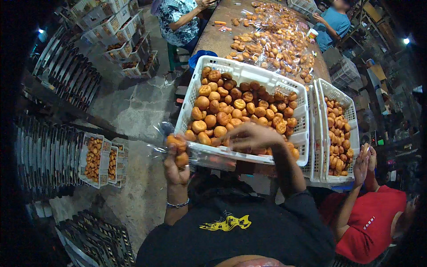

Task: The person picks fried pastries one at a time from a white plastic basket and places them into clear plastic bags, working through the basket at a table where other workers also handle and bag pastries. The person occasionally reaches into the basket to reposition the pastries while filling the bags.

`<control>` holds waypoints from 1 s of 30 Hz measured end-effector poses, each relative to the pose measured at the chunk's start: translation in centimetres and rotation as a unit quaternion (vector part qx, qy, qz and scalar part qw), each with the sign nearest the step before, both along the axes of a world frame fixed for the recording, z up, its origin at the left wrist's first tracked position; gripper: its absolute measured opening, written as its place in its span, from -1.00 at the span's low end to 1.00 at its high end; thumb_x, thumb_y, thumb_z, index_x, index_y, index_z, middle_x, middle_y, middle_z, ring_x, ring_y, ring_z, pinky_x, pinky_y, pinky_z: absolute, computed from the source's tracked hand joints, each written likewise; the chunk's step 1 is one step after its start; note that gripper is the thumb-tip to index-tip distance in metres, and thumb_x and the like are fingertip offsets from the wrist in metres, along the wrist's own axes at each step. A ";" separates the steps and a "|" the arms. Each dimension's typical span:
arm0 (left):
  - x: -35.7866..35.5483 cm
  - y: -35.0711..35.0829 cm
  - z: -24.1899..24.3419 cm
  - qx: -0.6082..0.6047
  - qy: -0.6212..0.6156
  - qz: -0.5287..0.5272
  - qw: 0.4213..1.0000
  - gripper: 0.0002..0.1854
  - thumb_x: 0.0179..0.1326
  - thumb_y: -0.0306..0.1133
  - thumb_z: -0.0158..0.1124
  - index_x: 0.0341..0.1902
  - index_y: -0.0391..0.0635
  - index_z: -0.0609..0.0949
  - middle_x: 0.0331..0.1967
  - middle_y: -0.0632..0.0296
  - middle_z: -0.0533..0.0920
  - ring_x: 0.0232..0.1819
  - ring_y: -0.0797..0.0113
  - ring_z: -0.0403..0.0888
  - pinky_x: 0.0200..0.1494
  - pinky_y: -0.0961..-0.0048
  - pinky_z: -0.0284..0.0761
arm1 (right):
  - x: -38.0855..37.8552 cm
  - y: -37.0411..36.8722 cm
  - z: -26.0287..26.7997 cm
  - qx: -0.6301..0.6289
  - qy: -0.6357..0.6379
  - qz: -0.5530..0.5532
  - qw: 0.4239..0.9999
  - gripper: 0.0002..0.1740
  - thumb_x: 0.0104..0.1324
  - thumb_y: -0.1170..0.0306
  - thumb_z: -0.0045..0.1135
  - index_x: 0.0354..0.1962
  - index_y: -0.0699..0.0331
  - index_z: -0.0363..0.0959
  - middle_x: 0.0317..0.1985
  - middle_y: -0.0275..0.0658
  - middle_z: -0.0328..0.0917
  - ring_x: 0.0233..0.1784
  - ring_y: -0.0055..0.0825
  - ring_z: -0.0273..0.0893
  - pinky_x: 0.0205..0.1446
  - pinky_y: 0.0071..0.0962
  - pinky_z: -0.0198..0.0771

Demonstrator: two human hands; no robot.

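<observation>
In front of me a white plastic crate [250, 68] holds many small round browned buns [239, 104]. At its near left corner, my left hand [176, 170] grips a clear plastic bag [156, 150] with a few buns inside. Over the near side of the crate, my right hand [255, 136] reaches down among the buns, fingers pointing left. Motion blurs its fingertips, and whether a bun is between them cannot be made out. Flat clear plastic [210, 160] lies along the crate's near edge, below my hands.
Filled bags of buns [277, 43] cover the table [217, 38] beyond, near orange-handled scissors [220, 23]. Another bun crate [353, 130] stands right, beside a person in red [373, 223]. Two people sit at the table's far sides. Crates [95, 182] and stacked trays [50, 153] stand left.
</observation>
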State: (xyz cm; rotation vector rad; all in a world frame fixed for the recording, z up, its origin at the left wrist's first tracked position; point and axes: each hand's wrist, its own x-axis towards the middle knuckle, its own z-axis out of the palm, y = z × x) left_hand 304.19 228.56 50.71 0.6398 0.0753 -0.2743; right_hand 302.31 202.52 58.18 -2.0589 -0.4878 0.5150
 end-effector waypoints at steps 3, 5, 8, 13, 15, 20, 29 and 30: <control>1.9 3.5 -1.1 -0.013 0.009 0.074 0.997 -0.63 0.20 -0.35 0.22 0.06 -0.21 0.45 -0.04 0.13 0.53 0.01 0.28 0.51 0.05 0.40 0.49 | 7.5 -4.6 -4.5 -0.130 -0.118 -0.345 0.922 -0.61 0.17 0.21 0.12 -0.14 0.31 0.47 -0.36 -0.09 0.56 -0.32 -0.31 0.54 -0.20 -0.35 0.44; 2.3 5.3 -1.6 0.004 -0.006 0.070 0.997 -0.61 0.20 -0.32 0.22 0.06 -0.22 0.45 -0.02 0.10 0.52 0.04 0.29 0.48 0.08 0.40 0.46 | 11.3 -6.5 -9.3 -0.280 -0.102 -0.378 0.877 -0.53 0.15 0.20 0.14 -0.05 0.31 0.38 -0.26 0.01 0.54 -0.18 -0.08 0.52 -0.08 -0.17 0.42; 2.6 6.8 -2.4 0.037 0.006 0.021 0.999 -0.64 0.16 -0.36 0.27 0.01 -0.21 0.49 -0.04 0.14 0.53 0.01 0.28 0.51 0.04 0.40 0.51 | 13.7 -7.4 -14.5 -0.350 -0.119 -0.360 0.857 -0.41 0.05 0.33 0.15 0.07 0.20 0.23 -0.07 0.14 0.36 -0.01 0.09 0.39 0.02 -0.08 0.39; 3.0 8.5 -3.5 0.051 0.062 0.015 0.997 -0.68 0.17 -0.36 0.25 -0.02 -0.20 0.51 -0.08 0.15 0.54 -0.06 0.30 0.54 -0.04 0.41 0.55 | 12.5 -5.9 -13.1 -0.240 -0.178 -0.363 0.883 -0.48 0.04 0.55 0.03 0.00 0.33 0.14 -0.17 0.15 0.39 -0.09 0.13 0.41 -0.05 -0.08 0.37; 3.3 8.9 -3.8 0.053 0.061 0.002 0.997 -0.68 0.18 -0.36 0.25 -0.02 -0.21 0.50 -0.09 0.14 0.54 -0.07 0.30 0.54 -0.04 0.41 0.55 | 11.4 -4.7 -10.7 -0.195 -0.134 -0.367 0.899 -0.58 0.08 0.51 0.06 -0.10 0.39 0.16 -0.25 0.11 0.46 -0.13 0.12 0.45 -0.09 -0.12 0.36; 4.1 8.6 -3.7 0.053 0.063 -0.002 0.997 -0.68 0.19 -0.36 0.23 -0.02 -0.23 0.50 -0.13 0.12 0.56 -0.10 0.31 0.55 -0.04 0.42 0.54 | 8.6 -1.4 -6.1 -0.182 -0.246 -0.326 0.895 -0.64 0.09 0.42 0.17 -0.18 0.32 0.26 -0.30 -0.05 0.50 -0.21 -0.10 0.51 -0.11 -0.25 0.39; 2.3 4.3 -1.5 -0.049 0.017 0.022 0.998 -0.64 0.21 -0.27 0.21 0.00 -0.23 0.49 -0.09 0.13 0.56 -0.03 0.27 0.53 0.04 0.37 0.49 | 9.3 4.0 -11.0 -0.232 -0.263 -0.261 0.899 -0.64 0.17 0.48 0.01 -0.09 0.22 0.13 -0.25 0.01 0.21 -0.18 0.07 0.35 -0.21 -0.03 0.36; 2.0 3.6 -1.2 -0.103 0.033 0.014 0.994 -0.62 0.23 -0.23 0.19 0.02 -0.23 0.48 -0.07 0.13 0.55 -0.01 0.27 0.53 0.05 0.37 0.49 | 9.4 3.6 -11.8 -0.251 -0.212 -0.291 0.899 -0.63 0.16 0.48 0.02 -0.09 0.22 0.12 -0.18 0.05 0.17 -0.19 0.09 0.36 -0.23 -0.07 0.39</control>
